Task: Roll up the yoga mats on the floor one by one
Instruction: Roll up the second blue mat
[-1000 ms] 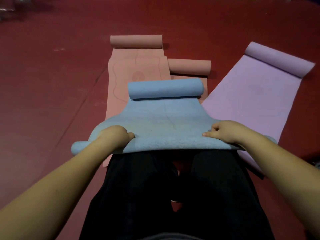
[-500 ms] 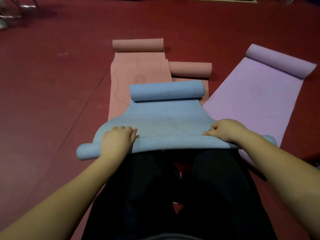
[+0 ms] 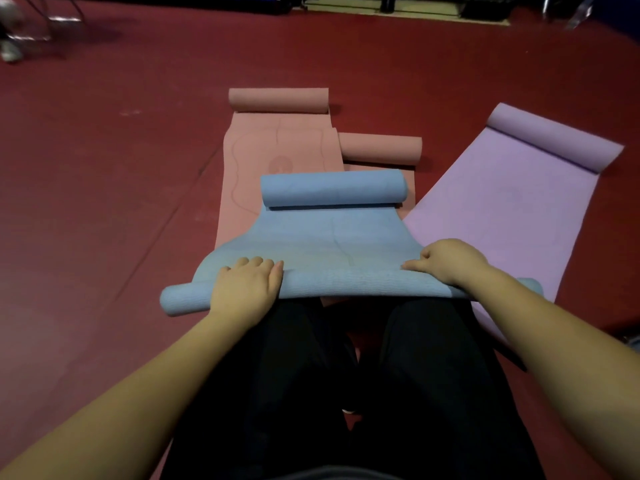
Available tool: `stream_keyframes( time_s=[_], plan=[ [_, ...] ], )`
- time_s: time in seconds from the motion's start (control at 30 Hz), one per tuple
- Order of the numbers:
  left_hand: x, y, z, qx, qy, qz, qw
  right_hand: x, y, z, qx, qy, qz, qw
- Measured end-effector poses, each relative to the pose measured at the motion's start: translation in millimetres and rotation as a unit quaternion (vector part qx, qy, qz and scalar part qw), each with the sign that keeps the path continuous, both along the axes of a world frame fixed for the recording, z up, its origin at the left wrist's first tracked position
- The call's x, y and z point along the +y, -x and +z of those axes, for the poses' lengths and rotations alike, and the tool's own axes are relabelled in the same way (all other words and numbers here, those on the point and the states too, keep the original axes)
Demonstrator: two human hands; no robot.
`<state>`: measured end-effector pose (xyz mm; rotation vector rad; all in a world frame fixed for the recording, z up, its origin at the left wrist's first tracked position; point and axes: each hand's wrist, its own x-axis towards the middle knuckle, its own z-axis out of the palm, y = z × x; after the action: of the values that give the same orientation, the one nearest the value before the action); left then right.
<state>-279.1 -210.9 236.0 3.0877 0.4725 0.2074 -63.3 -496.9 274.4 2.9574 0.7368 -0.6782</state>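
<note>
On the dark red floor (image 3: 104, 202), just ahead of the person's black-clad knees (image 3: 311, 358), lies the soft blue foam yoga mat (image 3: 332, 244) — its near end wound into a roll, its far end curled too. The left hand (image 3: 246, 289) lies over the near roll, fingers curved round it; the right hand (image 3: 450, 261) grips it with bent fingers. Beside it lie a lilac foam mat (image 3: 502, 202) and two pink foam mats (image 3: 277, 150) — the blue one overlaps the pink

Bare red floor (image 3: 104, 220) left, pink mats (image 3: 280, 147) ahead, purple mat (image 3: 512, 202) right
</note>
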Motion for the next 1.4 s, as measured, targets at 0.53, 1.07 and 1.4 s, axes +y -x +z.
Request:
stream_keyframes(
  time_s=[0.53, 1.07, 1.4],
  plan=[
    [3.7, -35.2, 13.0, 0.049, 0.021, 0.058, 0.997, -50.5, 44.3, -33.6, -0.227, -0.196, 0.049, 0.953],
    [-5.7, -21.0, -1.8, -0.058, 0.001, 0.017, 0.998, -26.7, 16.9, -14.8, -0.115, -0.187, -0.049, 0.974],
    [7.3, -46.1, 13.9, 0.020, 0.080, 0.044, 0.996, -25.2, 35.2, -19.1, -0.193, -0.151, -0.012, 0.969]
  ],
)
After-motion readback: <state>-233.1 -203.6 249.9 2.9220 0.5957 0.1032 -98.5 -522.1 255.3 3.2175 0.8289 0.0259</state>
